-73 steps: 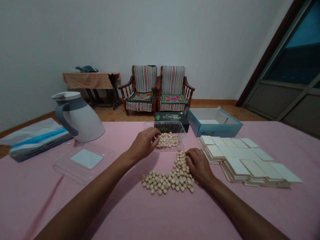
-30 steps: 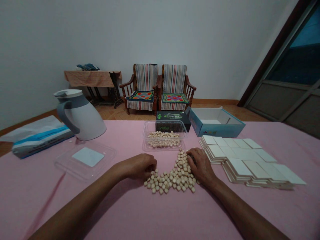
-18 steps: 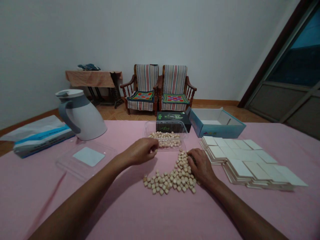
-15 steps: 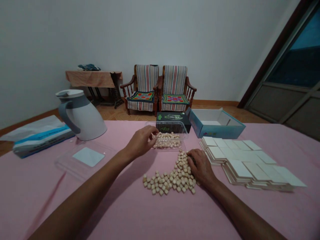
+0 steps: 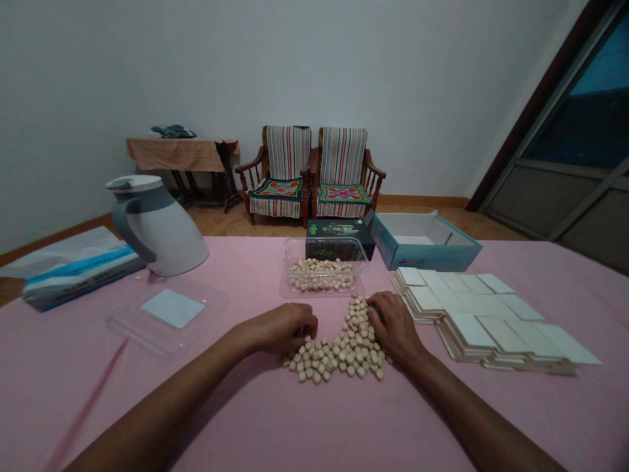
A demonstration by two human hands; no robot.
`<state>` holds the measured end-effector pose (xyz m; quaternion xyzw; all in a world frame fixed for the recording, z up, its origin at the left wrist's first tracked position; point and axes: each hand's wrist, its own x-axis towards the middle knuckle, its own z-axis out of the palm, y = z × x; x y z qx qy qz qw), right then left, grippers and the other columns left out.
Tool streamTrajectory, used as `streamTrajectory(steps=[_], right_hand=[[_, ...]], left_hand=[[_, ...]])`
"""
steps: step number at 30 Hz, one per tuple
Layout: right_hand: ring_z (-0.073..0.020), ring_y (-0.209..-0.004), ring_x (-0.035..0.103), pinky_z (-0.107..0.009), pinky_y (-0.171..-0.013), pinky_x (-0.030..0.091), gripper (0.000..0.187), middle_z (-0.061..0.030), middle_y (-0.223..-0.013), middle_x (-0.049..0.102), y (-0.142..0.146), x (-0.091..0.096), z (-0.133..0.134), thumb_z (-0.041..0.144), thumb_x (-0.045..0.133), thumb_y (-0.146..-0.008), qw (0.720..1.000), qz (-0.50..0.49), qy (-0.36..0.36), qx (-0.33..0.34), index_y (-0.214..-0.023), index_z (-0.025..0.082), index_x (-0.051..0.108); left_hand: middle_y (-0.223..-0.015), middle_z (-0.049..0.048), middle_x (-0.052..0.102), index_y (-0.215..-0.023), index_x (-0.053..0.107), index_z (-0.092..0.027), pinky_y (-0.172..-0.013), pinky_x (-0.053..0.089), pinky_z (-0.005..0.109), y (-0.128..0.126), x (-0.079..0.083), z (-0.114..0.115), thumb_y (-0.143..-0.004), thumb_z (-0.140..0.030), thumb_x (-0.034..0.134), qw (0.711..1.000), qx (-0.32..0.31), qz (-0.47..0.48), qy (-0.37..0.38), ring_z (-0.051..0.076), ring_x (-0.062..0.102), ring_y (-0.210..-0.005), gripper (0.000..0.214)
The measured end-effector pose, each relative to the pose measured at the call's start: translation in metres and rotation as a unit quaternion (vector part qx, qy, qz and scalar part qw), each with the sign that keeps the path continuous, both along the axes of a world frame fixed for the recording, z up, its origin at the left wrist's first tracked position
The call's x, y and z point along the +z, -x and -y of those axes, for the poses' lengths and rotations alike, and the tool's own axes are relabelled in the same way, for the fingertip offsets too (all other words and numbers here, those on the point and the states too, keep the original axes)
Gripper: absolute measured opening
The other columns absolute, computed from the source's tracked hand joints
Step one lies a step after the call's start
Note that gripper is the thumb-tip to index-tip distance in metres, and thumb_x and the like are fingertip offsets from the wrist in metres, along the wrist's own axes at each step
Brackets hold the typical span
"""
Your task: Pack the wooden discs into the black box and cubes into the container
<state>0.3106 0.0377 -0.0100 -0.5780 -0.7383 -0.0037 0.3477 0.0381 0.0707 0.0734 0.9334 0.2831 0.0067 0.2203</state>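
A loose pile of small pale wooden cubes (image 5: 351, 354) lies on the pink tablecloth. My left hand (image 5: 285, 328) is at the pile's left end, fingers curled down among the cubes; whatever may be between the fingertips is hidden. Against the pile's upper right side rests my right hand (image 5: 394, 326), loosely cupped, with a gap between thumb and fingers and nothing visible in it. Beyond the pile stands a clear plastic container (image 5: 285, 278) holding many similar cubes. Its likely match, a clear plastic lid (image 5: 167, 341) with a white label, lies to the left.
Stacked white tiles (image 5: 472, 305) sit right of my right hand. Behind are a black box (image 5: 340, 239) and an open blue box (image 5: 432, 255). A white-and-grey jug (image 5: 171, 229) and a tissue pack (image 5: 83, 278) stand on the left. Two wooden chairs (image 5: 285, 160) are beyond the pink table (image 5: 314, 426).
My left hand has come down and toward me from the clear container to the left end of the cube pile. My right hand stays in place.
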Motion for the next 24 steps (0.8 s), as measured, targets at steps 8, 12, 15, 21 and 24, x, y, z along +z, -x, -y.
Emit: streamTrajectory(steps=[8,12,15,21,24], right_hand=[[-0.0230,-0.091,0.050,-0.038,-0.081,0.040,0.014,-0.0088,-0.094,0.060,-0.001,0.000,0.000,0.018,0.047,-0.087,1.000,0.004,0.007,-0.002,-0.093,0.018,0.059],[-0.0230,-0.091,0.050,-0.038,-0.081,0.040,0.014,-0.0090,-0.094,0.060,-0.001,-0.001,-0.001,0.018,0.047,-0.087,1.000,0.001,0.007,-0.001,-0.092,0.017,0.059],[-0.0229,-0.091,0.050,-0.037,-0.080,0.041,0.014,-0.0089,-0.094,0.060,0.000,0.000,0.000,0.018,0.046,-0.087,1.000,-0.002,0.007,-0.001,-0.093,0.018,0.059],[-0.0228,-0.090,0.050,-0.038,-0.080,0.040,0.015,-0.0088,-0.094,0.060,0.001,0.003,0.001,0.018,0.045,-0.088,1.000,0.005,0.005,-0.002,-0.093,0.018,0.059],[-0.0227,-0.089,0.051,-0.038,-0.080,0.040,0.020,-0.0091,-0.093,0.061,0.000,0.002,0.000,0.016,0.041,-0.088,1.000,0.009,-0.006,-0.003,-0.092,0.018,0.060]], left_hand=[[-0.077,0.0008,0.062,-0.085,0.064,-0.016,-0.057,0.039,0.021,-0.006,0.011,-0.006,-0.068,-0.005,0.055,1.000,0.012,0.015,-0.019,0.012,0.053,-0.063,0.022],[-0.075,0.0004,0.060,-0.084,0.061,-0.015,-0.059,0.039,0.020,-0.012,0.035,-0.023,-0.073,-0.008,0.053,0.990,0.048,0.090,-0.093,0.010,0.053,-0.064,0.015],[-0.081,0.0020,0.060,-0.088,0.059,-0.015,-0.061,0.042,0.021,-0.017,0.046,-0.037,-0.078,-0.011,0.052,0.960,0.125,0.177,-0.176,0.010,0.054,-0.067,0.013],[-0.088,0.0036,0.062,-0.098,0.060,-0.015,-0.061,0.046,0.022,-0.017,0.043,-0.038,-0.083,-0.020,0.053,0.920,0.194,0.283,-0.189,0.009,0.056,-0.066,0.017],[-0.078,0.0021,0.061,-0.090,0.063,-0.015,-0.059,0.044,0.021,-0.012,0.035,-0.025,-0.084,-0.020,0.052,0.937,0.167,0.262,-0.159,0.009,0.054,-0.063,0.013]])
